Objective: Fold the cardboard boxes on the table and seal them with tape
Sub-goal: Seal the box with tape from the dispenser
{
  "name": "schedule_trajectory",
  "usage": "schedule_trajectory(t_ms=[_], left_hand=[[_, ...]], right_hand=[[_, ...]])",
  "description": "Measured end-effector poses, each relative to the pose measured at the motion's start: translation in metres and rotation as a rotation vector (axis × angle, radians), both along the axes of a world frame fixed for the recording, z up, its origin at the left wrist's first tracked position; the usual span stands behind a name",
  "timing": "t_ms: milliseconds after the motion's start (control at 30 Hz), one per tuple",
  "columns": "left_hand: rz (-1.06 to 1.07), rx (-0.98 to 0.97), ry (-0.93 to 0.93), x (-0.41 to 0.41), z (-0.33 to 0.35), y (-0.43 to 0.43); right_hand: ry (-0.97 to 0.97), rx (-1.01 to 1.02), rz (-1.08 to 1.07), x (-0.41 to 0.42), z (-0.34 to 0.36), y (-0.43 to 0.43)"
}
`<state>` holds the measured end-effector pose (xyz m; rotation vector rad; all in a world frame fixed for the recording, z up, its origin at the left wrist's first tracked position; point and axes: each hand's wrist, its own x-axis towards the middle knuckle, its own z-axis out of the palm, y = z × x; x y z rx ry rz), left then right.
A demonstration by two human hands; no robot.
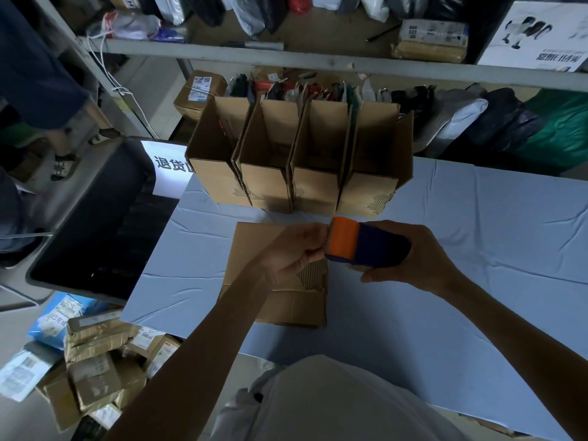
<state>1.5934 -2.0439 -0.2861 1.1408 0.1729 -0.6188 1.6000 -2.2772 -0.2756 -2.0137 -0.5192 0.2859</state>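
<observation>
A flat, unfolded cardboard box lies on the blue-covered table, straight ahead of me. Above it my right hand grips a tape dispenser with an orange front and a dark blue body. My left hand pinches at the orange front end of the dispenser, fingers closed there; I cannot make out a tape strip. Several folded, open-topped cardboard boxes stand side by side in a row at the table's far edge.
A dark bin stands left of the table, with a white sign behind it. Taped parcels are piled on the floor at lower left. Metal shelves with bags and parcels run behind the table. A person stands at far left.
</observation>
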Motion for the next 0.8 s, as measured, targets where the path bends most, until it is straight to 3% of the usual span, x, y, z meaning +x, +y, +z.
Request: schedule_trajectory(t_ms=[133,200,400,633,800], left_hand=[[0.077,-0.141,0.077,-0.001,0.006,0.007],[0.076,-0.118,0.103,0.0,0.008,0.008],[0.022,0.261,0.015,0.0,0.002,0.002],[0.113,0.481,-0.003,0.0,0.006,-0.002],[0.045,0.838,-0.076,0.0,-0.004,0.0]], right_hand=[[0.018,0.002,-0.035,0.002,0.0,-0.006],[0.014,-0.026,-0.021,0.004,0.001,-0.007],[0.002,-0.051,0.004,-0.001,0.003,-0.002],[-0.078,-0.205,0.036,0.002,-0.005,0.001],[-0.077,-0.273,0.157,0.007,-0.016,0.005]])
